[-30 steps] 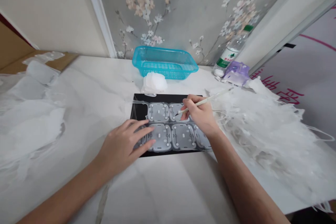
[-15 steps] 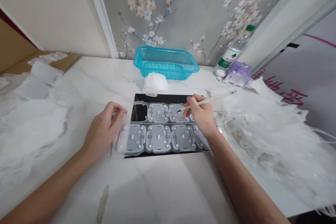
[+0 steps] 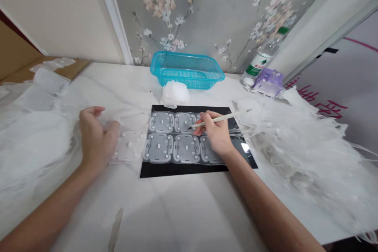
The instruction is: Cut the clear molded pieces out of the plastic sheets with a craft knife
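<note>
The thin clear plastic sheet [image 3: 177,149] of moulded rounded cells looks light and floppy, apt to slide on the black mat [image 3: 189,171] beneath it; the flat margins between cells seem the surest hold. It lies between the hands, its left end running off the mat beside the left hand [image 3: 96,136], whose curled fingers rest on the film, though I cannot tell whether they grip it. The right hand [image 3: 215,136] closes in a pen grip around a slim white-handled tool [image 3: 218,119], its tip at the upper row of cells. Beyond the right hand lie heaps of clear film [image 3: 298,145].

Under right fingers [image 3: 210,123]: middle of white pick [image 3: 228,118] hidden.
Under left fingers [image 3: 96,124]: edge of moulded plastic sheet [image 3: 130,146] hidden, blurred.
Beyond right fingers: plastic offcuts [image 3: 307,153] cut off by frame.
</note>
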Motion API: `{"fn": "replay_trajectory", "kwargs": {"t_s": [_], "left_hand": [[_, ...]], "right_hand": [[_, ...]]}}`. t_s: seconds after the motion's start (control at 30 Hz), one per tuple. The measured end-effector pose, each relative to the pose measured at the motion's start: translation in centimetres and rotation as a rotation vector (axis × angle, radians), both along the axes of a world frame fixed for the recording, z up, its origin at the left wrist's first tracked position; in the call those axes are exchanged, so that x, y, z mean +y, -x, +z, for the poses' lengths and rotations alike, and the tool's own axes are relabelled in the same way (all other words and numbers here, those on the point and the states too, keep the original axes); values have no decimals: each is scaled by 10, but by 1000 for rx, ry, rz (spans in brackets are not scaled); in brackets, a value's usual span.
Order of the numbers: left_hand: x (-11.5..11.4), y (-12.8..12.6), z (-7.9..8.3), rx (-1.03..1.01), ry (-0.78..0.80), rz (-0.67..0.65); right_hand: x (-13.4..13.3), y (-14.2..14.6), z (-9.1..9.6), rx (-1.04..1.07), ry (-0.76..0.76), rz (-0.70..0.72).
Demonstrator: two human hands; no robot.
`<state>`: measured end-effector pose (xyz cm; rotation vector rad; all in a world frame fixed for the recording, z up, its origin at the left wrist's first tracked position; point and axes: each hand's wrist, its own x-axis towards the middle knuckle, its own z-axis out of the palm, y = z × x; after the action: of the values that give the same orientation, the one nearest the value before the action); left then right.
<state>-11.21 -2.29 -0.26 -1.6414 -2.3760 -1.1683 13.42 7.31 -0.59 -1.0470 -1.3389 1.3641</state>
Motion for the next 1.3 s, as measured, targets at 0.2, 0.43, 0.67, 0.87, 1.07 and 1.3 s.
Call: {"fn": "replay_trajectory", "kwargs": {"t_s": [0.2, 0.43, 0.67, 0.87, 1.07, 1.3], "left_hand": [[-17, -56, -5, 437, 274, -702], [-15, -58, -8, 449, 295, -745], [-10, -57, -3, 408, 250, -737], [15, -87, 4, 247, 175, -514], [35, -108, -6, 344, 274, -630], [31, -104, -8, 387, 377, -626]], "right_hand": [[-5, 7, -11, -31, -24, 101], [-7, 5, -11, -157, -293, 103], [-5, 1, -2, -374, -666, 265], [-11, 4, -9, -323, -566, 112], [-11, 3, -14, -260, -419, 72], [-6, -2, -8, -231, -450, 151]]}}
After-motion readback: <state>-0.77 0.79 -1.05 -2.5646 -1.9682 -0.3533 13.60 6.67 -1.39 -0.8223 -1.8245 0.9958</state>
